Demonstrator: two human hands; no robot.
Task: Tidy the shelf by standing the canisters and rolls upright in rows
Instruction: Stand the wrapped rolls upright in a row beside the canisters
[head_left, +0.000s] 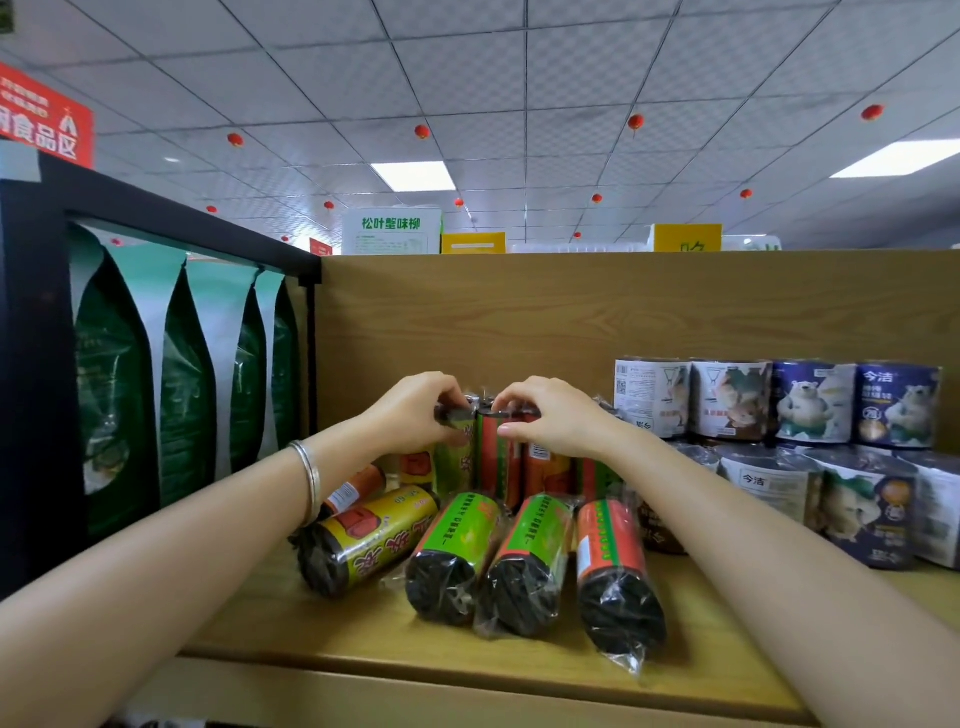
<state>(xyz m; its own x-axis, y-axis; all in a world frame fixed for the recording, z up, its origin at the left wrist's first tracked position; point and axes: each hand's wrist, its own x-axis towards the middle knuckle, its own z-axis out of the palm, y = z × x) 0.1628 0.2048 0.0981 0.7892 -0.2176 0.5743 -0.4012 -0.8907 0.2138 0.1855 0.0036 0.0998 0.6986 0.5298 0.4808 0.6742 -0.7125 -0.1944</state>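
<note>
Several black bag rolls in clear wrap lie on their sides at the front of the wooden shelf (322, 639): a yellow-labelled roll (363, 540), two green-labelled rolls (452, 551) (530, 561) and a red-labelled roll (613, 566). Behind them, several rolls stand upright in a row. My left hand (410, 415) pinches the top of an upright green roll (457, 462). My right hand (556, 421) grips the top of the upright red roll (493, 462) beside it. More rolls behind my hands are partly hidden.
Short wide canisters (810, 402) with bear pictures are stacked in two layers at the right. Green bags (182, 395) hang in a black-framed unit (31, 364) at the left. A wooden back panel (571, 312) closes the shelf behind.
</note>
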